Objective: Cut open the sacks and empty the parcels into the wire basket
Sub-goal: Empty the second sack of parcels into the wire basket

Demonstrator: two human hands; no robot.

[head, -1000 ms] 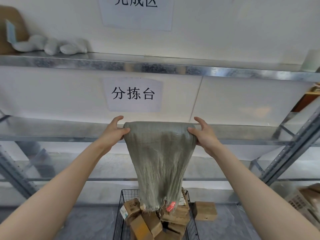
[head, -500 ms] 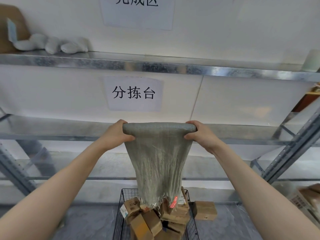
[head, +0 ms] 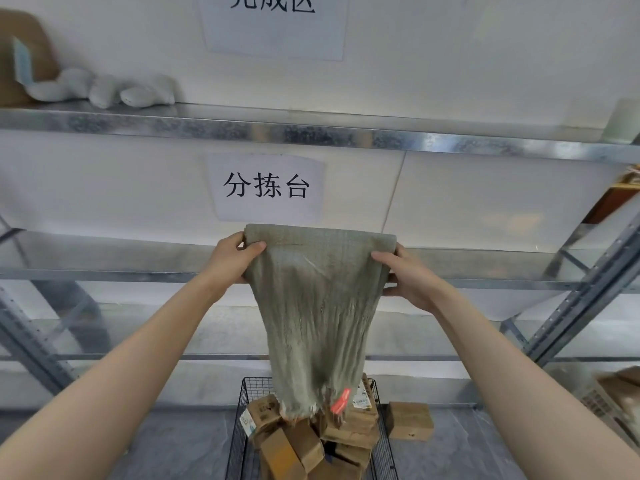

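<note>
My left hand (head: 232, 258) and right hand (head: 410, 277) clenched on upturned sack (head: 317, 317); I'd shake it directly above wire basket (head: 242, 427) so stragglers drop in

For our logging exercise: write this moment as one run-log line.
left hand: grips sack | right hand: grips sack | sack: upended over wire basket | parcels: in basket

Both forearms are bare to the frame's edge, apparently no sleeves, rings or wristbands on left hand (head: 232, 259) or right hand (head: 408, 277).

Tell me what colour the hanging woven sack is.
Dull grey-green woven sack, clearest in the head view.
</note>
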